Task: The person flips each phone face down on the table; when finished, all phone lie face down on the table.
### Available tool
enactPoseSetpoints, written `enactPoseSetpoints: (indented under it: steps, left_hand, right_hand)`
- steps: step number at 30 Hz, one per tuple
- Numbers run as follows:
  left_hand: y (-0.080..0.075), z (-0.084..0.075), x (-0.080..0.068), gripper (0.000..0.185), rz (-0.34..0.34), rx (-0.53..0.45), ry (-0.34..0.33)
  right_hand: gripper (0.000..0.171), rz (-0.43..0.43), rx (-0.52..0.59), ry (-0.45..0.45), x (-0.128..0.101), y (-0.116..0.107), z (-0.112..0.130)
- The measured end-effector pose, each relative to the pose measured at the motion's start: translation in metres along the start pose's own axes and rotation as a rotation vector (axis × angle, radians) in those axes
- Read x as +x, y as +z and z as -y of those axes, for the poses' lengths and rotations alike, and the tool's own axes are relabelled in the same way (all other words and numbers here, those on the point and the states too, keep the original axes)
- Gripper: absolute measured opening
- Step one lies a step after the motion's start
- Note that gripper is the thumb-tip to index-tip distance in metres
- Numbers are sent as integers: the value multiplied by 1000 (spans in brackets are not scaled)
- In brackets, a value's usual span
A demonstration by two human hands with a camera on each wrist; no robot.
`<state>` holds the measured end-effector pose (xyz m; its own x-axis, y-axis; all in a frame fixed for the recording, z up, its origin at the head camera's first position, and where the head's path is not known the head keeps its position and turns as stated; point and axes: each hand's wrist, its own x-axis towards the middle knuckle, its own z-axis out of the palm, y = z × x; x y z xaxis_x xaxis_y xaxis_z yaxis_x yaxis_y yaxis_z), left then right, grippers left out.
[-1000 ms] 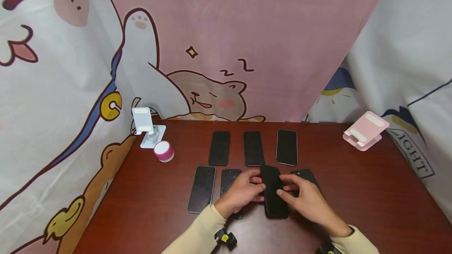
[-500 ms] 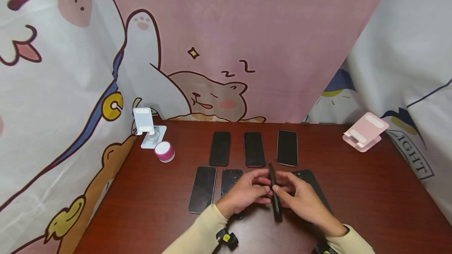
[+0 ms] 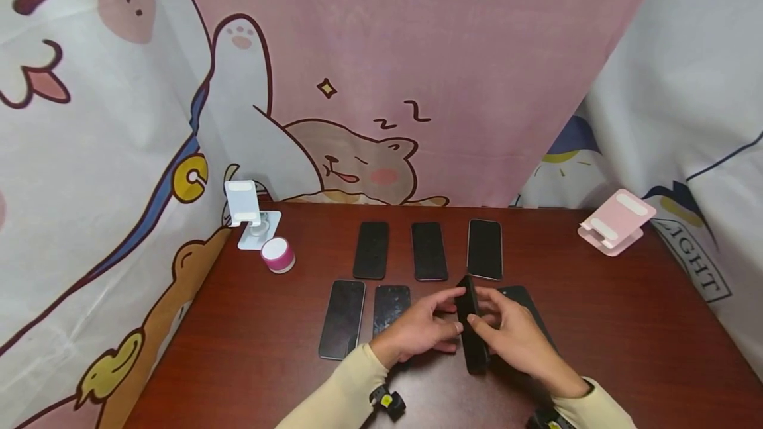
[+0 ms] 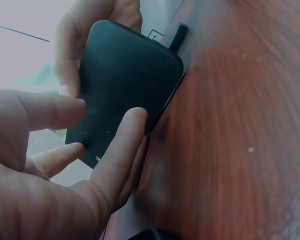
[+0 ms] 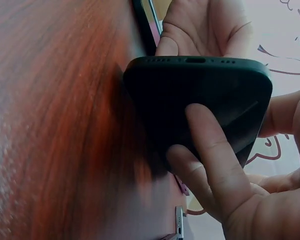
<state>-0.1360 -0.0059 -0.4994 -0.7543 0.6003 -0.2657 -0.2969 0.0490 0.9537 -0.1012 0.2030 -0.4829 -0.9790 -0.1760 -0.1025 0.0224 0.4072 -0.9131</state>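
Black phone (image 3: 473, 326) stands on edge on near table (image 3: 626, 323), pinched between my left hand (image 3: 420, 330) and right hand (image 3: 512, 336). Risk: loose fingertip hold slips, phone topples onto neighbouring phones (image 3: 390, 306).

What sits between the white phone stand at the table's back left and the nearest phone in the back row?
In the head view, only the pink-and-white round speaker lies between the white stand and the leftmost back-row phone; otherwise bare table.
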Motion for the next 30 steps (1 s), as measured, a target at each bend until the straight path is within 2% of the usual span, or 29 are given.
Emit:
enactPoseSetpoints:
  steps: [5, 13, 21, 30]
  left_hand:
    - [0, 1, -1, 59, -10, 6, 2]
    - [-4, 3, 0, 50, -124, -116, 25]
    - [0, 6, 2, 40, -68, -247, 10]
    - [1, 4, 1, 39, -81, -267, 24]
  right_hand:
    - [54, -15, -35, -15, -2, -2, 1]
    - [53, -97, -47, -128, -10, -11, 15]
    - [52, -115, -44, -170, -12, -10, 25]
    - [53, -121, -62, -171, -10, -11, 22]
